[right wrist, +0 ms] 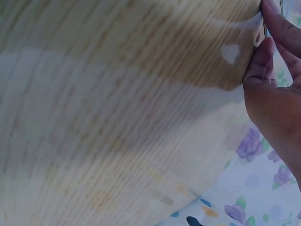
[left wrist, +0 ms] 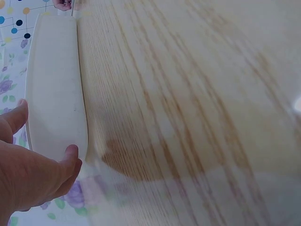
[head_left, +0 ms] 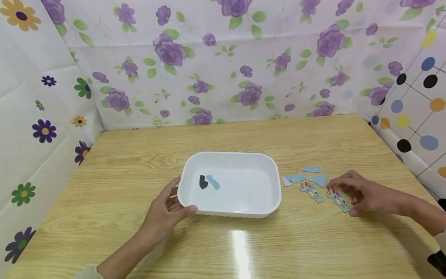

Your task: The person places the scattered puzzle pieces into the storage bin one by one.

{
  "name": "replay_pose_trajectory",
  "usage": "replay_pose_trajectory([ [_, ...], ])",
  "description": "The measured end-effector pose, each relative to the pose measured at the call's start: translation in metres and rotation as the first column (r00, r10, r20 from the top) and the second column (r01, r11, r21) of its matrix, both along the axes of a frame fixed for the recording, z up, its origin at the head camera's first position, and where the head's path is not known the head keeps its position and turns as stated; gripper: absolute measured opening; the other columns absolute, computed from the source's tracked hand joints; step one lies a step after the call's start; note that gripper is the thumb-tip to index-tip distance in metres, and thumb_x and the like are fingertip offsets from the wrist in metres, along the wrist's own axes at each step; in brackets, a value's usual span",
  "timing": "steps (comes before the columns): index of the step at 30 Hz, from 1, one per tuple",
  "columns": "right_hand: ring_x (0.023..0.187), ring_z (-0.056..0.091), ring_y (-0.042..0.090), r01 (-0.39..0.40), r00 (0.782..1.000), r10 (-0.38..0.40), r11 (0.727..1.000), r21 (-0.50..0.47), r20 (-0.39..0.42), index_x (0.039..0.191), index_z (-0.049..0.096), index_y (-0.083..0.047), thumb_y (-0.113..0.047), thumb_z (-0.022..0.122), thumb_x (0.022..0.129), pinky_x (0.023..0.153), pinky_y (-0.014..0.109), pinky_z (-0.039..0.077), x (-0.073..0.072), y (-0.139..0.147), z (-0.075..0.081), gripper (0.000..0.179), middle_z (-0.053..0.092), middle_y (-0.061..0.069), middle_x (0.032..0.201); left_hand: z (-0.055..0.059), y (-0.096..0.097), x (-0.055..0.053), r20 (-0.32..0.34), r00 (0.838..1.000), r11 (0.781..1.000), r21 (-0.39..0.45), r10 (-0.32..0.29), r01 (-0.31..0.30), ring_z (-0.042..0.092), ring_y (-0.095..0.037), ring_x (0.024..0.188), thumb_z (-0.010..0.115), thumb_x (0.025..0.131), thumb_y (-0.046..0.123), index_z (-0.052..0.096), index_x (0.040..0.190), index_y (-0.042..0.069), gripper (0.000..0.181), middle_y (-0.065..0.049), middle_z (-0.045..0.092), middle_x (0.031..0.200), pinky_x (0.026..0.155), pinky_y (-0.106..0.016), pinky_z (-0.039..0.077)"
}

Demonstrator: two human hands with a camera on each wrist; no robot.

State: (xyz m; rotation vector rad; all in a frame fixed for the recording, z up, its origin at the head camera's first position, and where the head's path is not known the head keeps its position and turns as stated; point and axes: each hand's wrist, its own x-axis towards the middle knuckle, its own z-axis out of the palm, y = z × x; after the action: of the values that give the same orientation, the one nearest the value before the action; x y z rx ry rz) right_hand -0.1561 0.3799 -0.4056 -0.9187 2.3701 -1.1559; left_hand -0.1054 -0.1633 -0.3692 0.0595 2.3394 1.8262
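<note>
A white plastic tub [head_left: 238,211] stands on the wooden table. My left hand [head_left: 167,211] holds its near left corner, thumb at the front rim and fingers along the left side; the left wrist view shows this hand [left wrist: 40,165] against the tub's outer wall [left wrist: 56,80]. Inside lie a black flat piece [head_left: 203,182] and a light blue one [head_left: 213,182]. To the right, my right hand [head_left: 360,195] holds a colourful, wavy-edged flat piece [head_left: 338,199] at its ends between thumb and fingers. That piece is mostly hidden behind the hand [right wrist: 277,75] in the right wrist view.
Between tub and right hand lie a similar colourful piece [head_left: 311,192], a blue strip [head_left: 312,169], a blue wedge-like piece [head_left: 318,180] and a blue piece with a pale end [head_left: 294,179]. A flowered sheet [head_left: 223,77] hangs behind the table [head_left: 139,155].
</note>
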Motion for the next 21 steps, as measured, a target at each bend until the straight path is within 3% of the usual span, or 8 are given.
replay_pose_trajectory([
  [8,0.081,0.036,0.014,0.043,0.999,-0.042,0.999,0.014,-0.031,0.137,0.048,-0.008,-0.011,0.08,0.074,0.053,0.028,0.04,0.0021,-0.0007,-0.0015,0.07,0.036,0.008,0.116,-0.0008,-0.0001,0.0001,0.005,1.0,1.0,0.014,0.002,-0.002,0.053,-0.031,0.123,0.081,0.079,0.016,0.029,0.15,0.02,0.089,-0.014,0.046,0.138,0.092,-0.026,0.055],
  [21,0.081,0.041,0.016,0.064,0.998,-0.064,0.998,0.028,0.008,0.137,0.049,-0.007,-0.017,0.08,0.076,0.057,0.028,0.045,0.0012,0.0012,0.0022,0.069,0.038,0.009,0.115,0.0003,-0.0003,0.0007,-0.001,1.0,1.0,0.007,-0.002,0.002,0.051,-0.031,0.124,0.081,0.079,0.017,0.028,0.15,0.021,0.089,-0.013,0.045,0.138,0.092,-0.026,0.055],
])
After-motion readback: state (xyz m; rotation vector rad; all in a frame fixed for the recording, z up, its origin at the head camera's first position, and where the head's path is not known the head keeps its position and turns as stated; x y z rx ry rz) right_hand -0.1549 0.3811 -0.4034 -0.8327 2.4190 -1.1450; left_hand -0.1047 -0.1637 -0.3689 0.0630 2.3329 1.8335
